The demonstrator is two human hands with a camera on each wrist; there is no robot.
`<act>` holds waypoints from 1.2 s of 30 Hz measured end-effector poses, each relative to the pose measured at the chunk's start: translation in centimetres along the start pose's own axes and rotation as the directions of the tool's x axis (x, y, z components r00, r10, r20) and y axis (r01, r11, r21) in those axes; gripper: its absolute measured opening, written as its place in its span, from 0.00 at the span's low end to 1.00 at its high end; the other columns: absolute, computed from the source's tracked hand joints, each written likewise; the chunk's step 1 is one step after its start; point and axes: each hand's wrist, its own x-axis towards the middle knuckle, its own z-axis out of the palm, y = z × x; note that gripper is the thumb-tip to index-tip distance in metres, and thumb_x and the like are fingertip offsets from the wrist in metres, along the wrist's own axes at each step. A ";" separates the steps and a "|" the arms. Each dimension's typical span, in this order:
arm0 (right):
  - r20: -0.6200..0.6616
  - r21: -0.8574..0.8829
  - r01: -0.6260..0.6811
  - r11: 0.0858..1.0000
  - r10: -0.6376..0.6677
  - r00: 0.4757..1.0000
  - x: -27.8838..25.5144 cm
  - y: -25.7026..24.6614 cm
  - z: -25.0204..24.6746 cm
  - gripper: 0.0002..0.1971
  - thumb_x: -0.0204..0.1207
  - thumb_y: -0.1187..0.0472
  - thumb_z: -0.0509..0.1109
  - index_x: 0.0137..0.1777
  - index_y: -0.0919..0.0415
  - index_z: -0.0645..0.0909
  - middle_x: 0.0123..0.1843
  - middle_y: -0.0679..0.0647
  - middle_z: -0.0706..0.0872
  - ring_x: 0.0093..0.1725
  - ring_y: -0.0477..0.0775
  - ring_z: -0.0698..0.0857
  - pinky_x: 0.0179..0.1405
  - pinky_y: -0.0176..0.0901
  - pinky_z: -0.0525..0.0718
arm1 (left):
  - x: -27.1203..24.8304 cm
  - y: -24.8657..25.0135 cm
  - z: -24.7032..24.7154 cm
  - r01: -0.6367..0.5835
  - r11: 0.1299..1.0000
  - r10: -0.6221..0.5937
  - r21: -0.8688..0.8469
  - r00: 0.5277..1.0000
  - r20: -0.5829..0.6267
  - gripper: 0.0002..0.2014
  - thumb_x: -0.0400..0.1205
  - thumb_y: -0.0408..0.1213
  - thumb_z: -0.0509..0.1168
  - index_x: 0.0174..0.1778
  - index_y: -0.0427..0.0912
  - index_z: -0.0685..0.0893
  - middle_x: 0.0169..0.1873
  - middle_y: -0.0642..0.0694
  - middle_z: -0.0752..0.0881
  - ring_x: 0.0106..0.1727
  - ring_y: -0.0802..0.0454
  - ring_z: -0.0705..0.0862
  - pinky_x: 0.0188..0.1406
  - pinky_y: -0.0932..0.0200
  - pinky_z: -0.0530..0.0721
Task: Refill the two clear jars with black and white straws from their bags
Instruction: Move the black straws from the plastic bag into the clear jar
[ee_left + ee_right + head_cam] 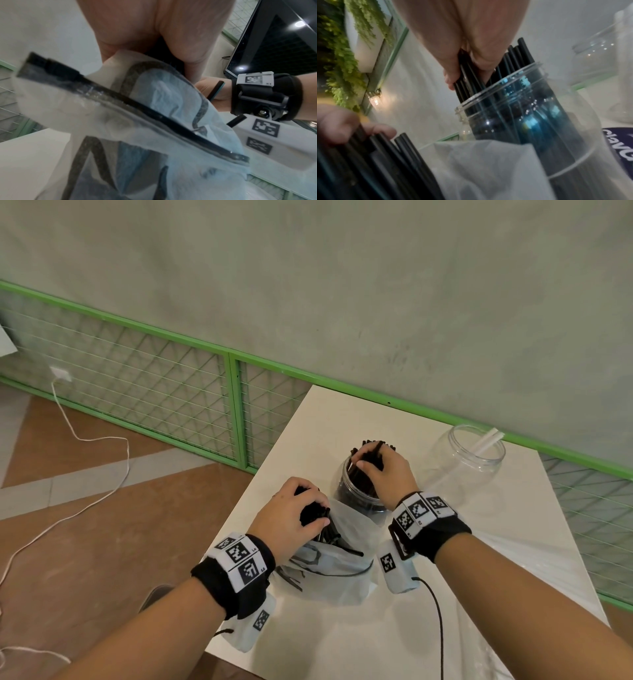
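Observation:
A clear jar (356, 498) packed with black straws (366, 463) stands mid-table. My right hand (380, 470) grips a bunch of those straws at the jar's mouth (488, 94). My left hand (294, 515) grips another bundle of black straws (318, 515) sticking out of a translucent bag (335, 570) just in front of the jar; the same bundle (376, 155) shows in the right wrist view. The bag's black zip strip (137, 108) crosses the left wrist view. A second clear jar (469, 460) at the right holds two white straws (489, 440).
The small white table (342, 419) stands against a wall with a green mesh railing (233, 405). A clear plastic sheet or bag (534, 549) lies at the table's right side. A black cable (438, 618) runs off my right wrist. A white cord (85, 440) trails over the floor at left.

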 end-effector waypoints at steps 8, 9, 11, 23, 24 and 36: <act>0.001 -0.304 0.278 0.911 -0.291 0.957 0.1 1.1 -0.1 0.24 0.75 0.61 0.73 0.70 0.60 0.74 0.67 0.57 0.78 0.66 0.56 0.74 0.72 0.45 0.70 | 0.0 0.1 0.0 -0.001 1.000 0.001 0.001 1.000 -0.003 0.08 0.78 0.45 0.69 0.52 0.56 0.81 0.58 0.58 0.71 0.54 0.61 0.73 0.58 0.64 0.77; 0.045 -0.402 0.310 0.862 -0.320 0.947 0.2 1.3 -0.1 0.24 0.77 0.54 0.69 0.72 0.61 0.74 0.70 0.57 0.77 0.69 0.59 0.71 0.74 0.50 0.67 | 0.0 0.1 0.0 -0.002 1.000 0.002 0.001 1.000 -0.005 0.08 0.78 0.45 0.69 0.52 0.56 0.81 0.58 0.58 0.71 0.54 0.61 0.73 0.58 0.64 0.76; 0.180 -0.589 0.327 0.739 -0.275 0.945 0.2 1.6 -0.3 0.33 0.78 0.39 0.51 0.77 0.59 0.68 0.77 0.55 0.72 0.77 0.61 0.64 0.79 0.56 0.59 | 0.0 0.1 0.0 -0.002 1.000 0.002 0.000 1.000 -0.008 0.08 0.78 0.45 0.69 0.52 0.56 0.81 0.58 0.58 0.71 0.55 0.60 0.74 0.58 0.65 0.76; -0.100 -0.256 0.240 0.936 -0.273 0.957 1.0 0.7 -4.0 0.31 0.81 0.42 0.49 0.80 0.58 0.64 0.81 0.54 0.66 0.81 0.52 0.60 0.78 0.39 0.51 | -0.2 -0.1 -0.1 0.001 1.000 -0.001 -0.006 1.000 -0.012 0.08 0.78 0.45 0.69 0.52 0.56 0.81 0.58 0.58 0.71 0.54 0.60 0.74 0.56 0.68 0.74; -0.090 -0.274 0.227 0.934 -0.260 0.961 0.6 1.5 -4.8 0.34 0.80 0.38 0.47 0.80 0.58 0.63 0.81 0.55 0.65 0.81 0.53 0.59 0.79 0.40 0.51 | -0.2 -0.1 -0.1 0.002 1.000 -0.002 -0.004 1.000 -0.012 0.08 0.78 0.44 0.69 0.52 0.55 0.81 0.58 0.58 0.70 0.54 0.60 0.74 0.55 0.69 0.73; 0.317 -0.753 0.346 0.560 -0.151 0.936 -0.5 4.4 -2.3 0.48 0.67 0.22 0.28 0.84 0.48 0.41 0.86 0.47 0.41 0.84 0.56 0.40 0.81 0.61 0.42 | -0.1 -0.1 0.0 -0.012 1.000 0.012 -0.007 1.000 -0.006 0.08 0.78 0.45 0.69 0.52 0.56 0.81 0.57 0.58 0.70 0.55 0.60 0.75 0.57 0.65 0.77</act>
